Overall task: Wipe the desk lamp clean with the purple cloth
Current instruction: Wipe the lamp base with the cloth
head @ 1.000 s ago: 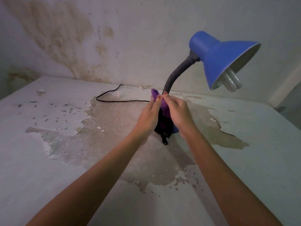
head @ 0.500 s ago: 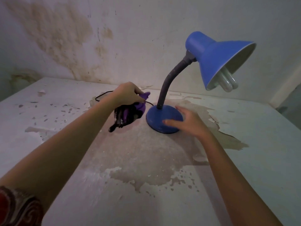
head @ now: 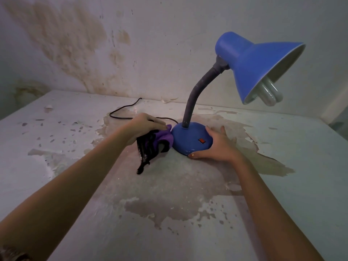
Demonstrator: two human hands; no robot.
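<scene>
We see the desk lamp [head: 192, 137] standing toward the far edge of the table [head: 282, 185], near the wall [head: 169, 44], its round blue base resting on a patch where the pale coating has peeled away to a grey-brown surface. A small red switch [head: 201, 141] sits on the near side of the base. From the base a dark flexible neck [head: 195, 95] rises and bends to the right, carrying the blue shade [head: 254, 63], which tilts down toward the table's right edge; the white tubes of a bulb [head: 271, 94] poke out below its rim. Our left hand [head: 145, 127] is closed around the purple cloth [head: 162, 137], which is bunched up, with a dark fringed part hanging down toward the table; the cloth's purple fold presses against the left side of the base. Our right hand [head: 216, 144] is spread wide and cupped against the right side of the base, thumb along its near lower rim and fingers lying on the table behind it, bracing it rather than wrapping around it. A thin black cord [head: 124, 110] runs from behind the left hand across the table toward the far edge. Flakes and chips of peeled coating scatter over the table's left part, and the wall behind shows broad brown stains.
</scene>
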